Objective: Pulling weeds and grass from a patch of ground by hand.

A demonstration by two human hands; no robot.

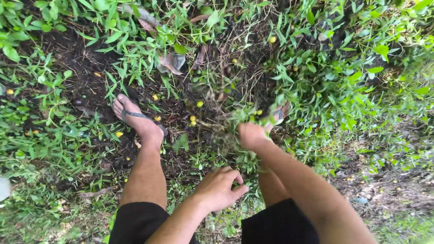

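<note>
Head view, looking down at dark bare soil [81,58] ringed by green leafy weeds [343,90]. Small round yellow fruits [200,104] scattered on the ground: at least ten countable, more too small to tell. Two feet visible: left foot in a grey thong sandal [135,115]; right foot [278,115] largely hidden by weeds. Two hands. Left hand [219,187]: fingers loosely curled, released, holding nothing, hovering over grass between the knees. Right hand [251,134]: clenched on a blurred tuft of green weed stems [233,119], stems rising from the fist. Nearest fruits lie just left of that fist. Dry brown leaves [169,63] lie further up.
</note>
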